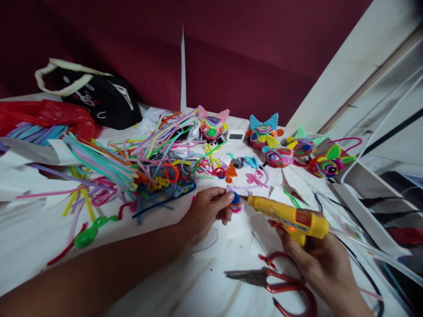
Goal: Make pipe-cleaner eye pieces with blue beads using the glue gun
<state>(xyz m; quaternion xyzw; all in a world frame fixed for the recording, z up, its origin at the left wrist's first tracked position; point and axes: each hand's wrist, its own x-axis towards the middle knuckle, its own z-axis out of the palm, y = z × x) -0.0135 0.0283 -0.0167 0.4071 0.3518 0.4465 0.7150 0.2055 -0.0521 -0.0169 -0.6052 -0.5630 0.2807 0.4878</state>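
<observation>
Yellow glue gun [280,213] wrapped in right grip [317,259] | blue-centred coil [235,201] pinched in left grip [209,209] | hold nozzle [251,201] steady by coil's right edge, squeeze sparingly, skin clear

The left grip [209,206] holds a colourful coil [235,203], the right grip [319,255] a yellow glue gun [280,213].

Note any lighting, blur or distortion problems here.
Head view: dim light, with the maroon backdrop darkest towards the upper left; head view: apparent wide-angle stretching, as on the white shelving at right; head view: general softness, leaving markings on the yellow glue gun unreadable.
</observation>
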